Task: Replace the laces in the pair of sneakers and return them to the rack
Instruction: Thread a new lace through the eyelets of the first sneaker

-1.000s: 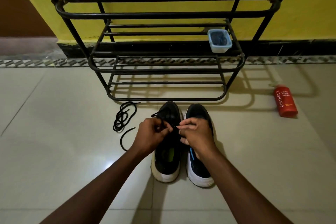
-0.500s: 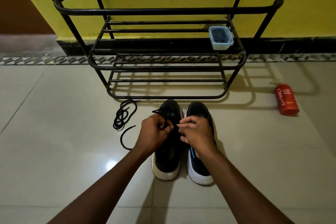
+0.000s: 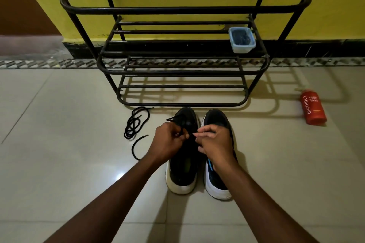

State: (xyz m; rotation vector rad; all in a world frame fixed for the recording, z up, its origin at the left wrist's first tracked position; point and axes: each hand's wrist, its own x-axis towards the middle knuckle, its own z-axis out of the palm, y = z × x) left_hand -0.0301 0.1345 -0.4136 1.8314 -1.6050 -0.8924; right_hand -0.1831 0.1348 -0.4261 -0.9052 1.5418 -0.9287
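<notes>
Head view: a lace (image 3: 171, 118) is pinched by left hand (image 3: 169, 141) and right hand (image 3: 216, 144) at one shoe (image 3: 182, 169) (rack (image 3: 183, 9) not yet filled).

Dim, warm light. The black metal tube rack (image 3: 183, 9) casts barred shadows to its right over glossy pale floor tiles (image 3: 59, 163). A small glare spot lies before it, and its bars bow.

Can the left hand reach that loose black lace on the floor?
Probably yes: the loose black lace lies on open floor beside the left hand, though it is busy pinching the sneaker lace.
</notes>
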